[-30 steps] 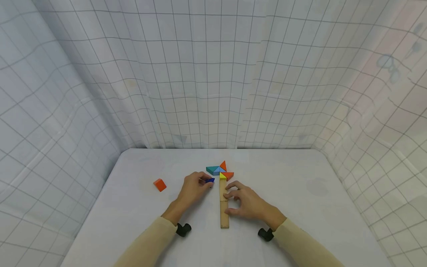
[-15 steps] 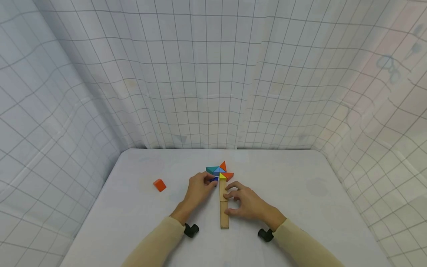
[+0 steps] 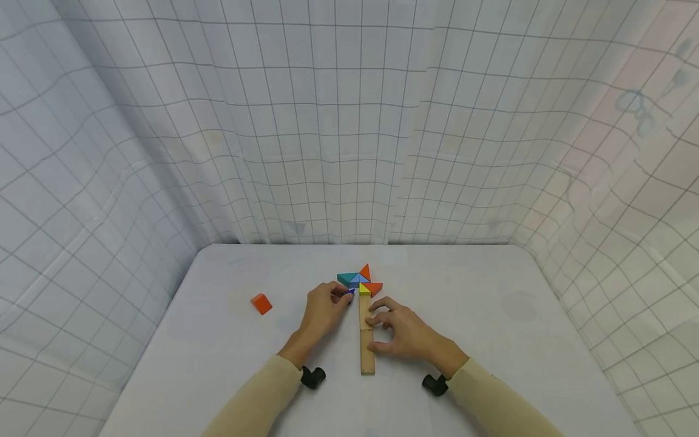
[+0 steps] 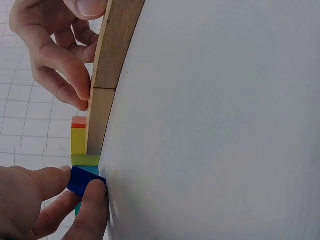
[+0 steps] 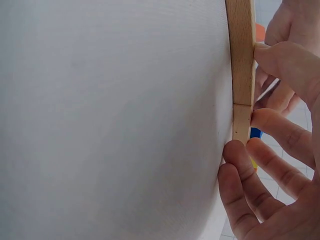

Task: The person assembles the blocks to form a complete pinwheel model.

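Observation:
My left hand (image 3: 323,311) pinches a dark blue triangular block (image 4: 86,181) between thumb and finger, just left of the yellow triangle block (image 3: 364,291). In the left wrist view the blue block is tilted. Two plain wooden bar blocks (image 3: 367,351) lie end to end in a line below the yellow triangle. My right hand (image 3: 406,332) rests its thumb and fingertips on the bars' right side, fingers spread and bent. Above the yellow block sit a light blue triangle (image 3: 357,280), a teal block (image 3: 346,277) and an orange triangle (image 3: 366,272); another orange triangle (image 3: 374,287) adjoins on the right.
A separate orange block (image 3: 261,303) lies on the white table (image 3: 469,285), left of my left hand. White grid-patterned curtains (image 3: 349,133) surround the table at the back and sides.
My left hand carried the dark blue block rightward toward the yellow triangle, then drew back very slightly left. My right hand has stayed on the wooden bars.

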